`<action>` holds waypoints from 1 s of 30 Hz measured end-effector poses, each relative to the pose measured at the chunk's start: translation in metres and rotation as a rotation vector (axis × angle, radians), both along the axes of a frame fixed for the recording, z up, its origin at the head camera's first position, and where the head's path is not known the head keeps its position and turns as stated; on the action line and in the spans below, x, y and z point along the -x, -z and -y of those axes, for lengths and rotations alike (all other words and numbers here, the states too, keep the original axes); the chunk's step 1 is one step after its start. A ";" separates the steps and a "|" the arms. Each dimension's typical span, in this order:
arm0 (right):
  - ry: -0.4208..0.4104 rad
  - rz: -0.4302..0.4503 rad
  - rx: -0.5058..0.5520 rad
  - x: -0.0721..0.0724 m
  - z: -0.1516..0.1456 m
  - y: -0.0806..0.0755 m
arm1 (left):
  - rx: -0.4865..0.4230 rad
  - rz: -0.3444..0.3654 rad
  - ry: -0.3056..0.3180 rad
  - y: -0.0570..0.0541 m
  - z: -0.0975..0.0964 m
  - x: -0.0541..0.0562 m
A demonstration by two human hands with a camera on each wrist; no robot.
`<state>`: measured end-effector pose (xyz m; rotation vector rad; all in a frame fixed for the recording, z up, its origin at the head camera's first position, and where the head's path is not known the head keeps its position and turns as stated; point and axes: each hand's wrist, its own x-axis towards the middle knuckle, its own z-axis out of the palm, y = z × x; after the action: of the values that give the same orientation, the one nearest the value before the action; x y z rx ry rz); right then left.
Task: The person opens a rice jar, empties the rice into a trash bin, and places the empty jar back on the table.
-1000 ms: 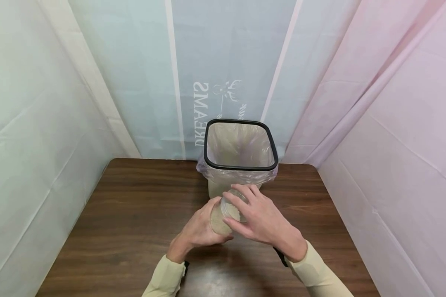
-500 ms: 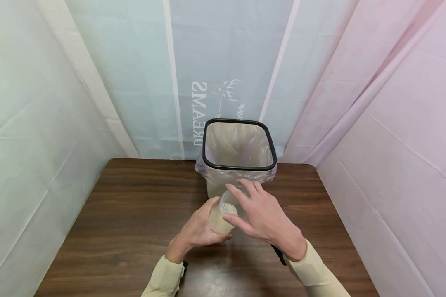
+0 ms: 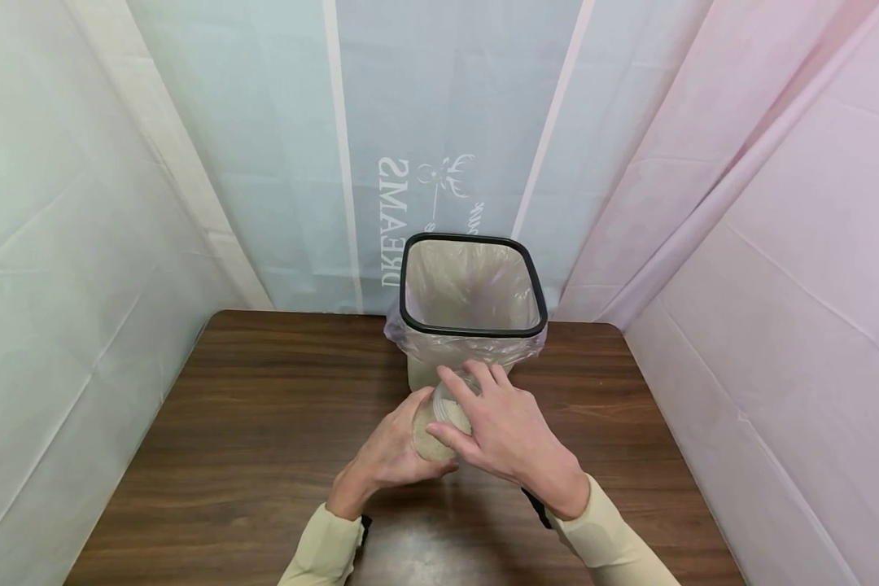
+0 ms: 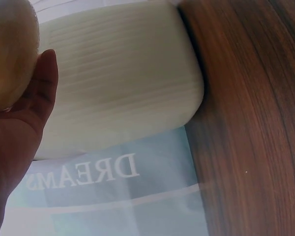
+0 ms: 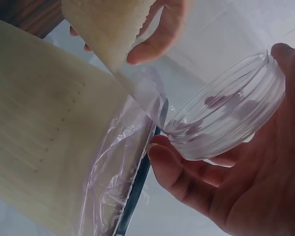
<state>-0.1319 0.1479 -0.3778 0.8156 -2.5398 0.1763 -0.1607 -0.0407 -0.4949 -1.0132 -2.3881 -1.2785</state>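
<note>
My left hand grips a clear jar part filled with pale, rice-like grains, its mouth tipped toward my right hand. In the left wrist view, the jar's rounded bottom rests against the fingers. A clear, ridged screw lid sits between the thumb and fingers of my right hand. Seen from the right wrist, this lid stands at an angle off the jar, its lower edge right at the jar's rim. The right fingers partly cover the jar's mouth in the head view.
Just beyond the hands stands a pale bin with a black rim and a translucent liner folded over it. The brown wooden table ends at a printed curtain, with white sheets on both sides.
My right fingers spread wider from the jar's mouth half a second ago and now lie closer round it. The right forearm has shifted slightly left; the left hand stays almost still.
</note>
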 end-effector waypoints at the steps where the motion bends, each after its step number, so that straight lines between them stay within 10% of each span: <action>1: -0.002 -0.001 0.001 0.000 0.000 0.000 | 0.000 0.005 0.005 0.000 0.000 0.000; 21: -0.161 0.070 -0.005 -0.001 -0.005 -0.008 | 0.020 0.016 0.001 -0.003 0.003 -0.001; 30: 0.104 0.040 -0.015 -0.006 -0.002 -0.018 | 0.007 -0.005 -0.010 -0.003 -0.001 -0.001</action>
<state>-0.1263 0.1502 -0.3599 0.6899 -2.6166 0.1417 -0.1601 -0.0393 -0.4914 -1.0034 -2.3919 -1.2637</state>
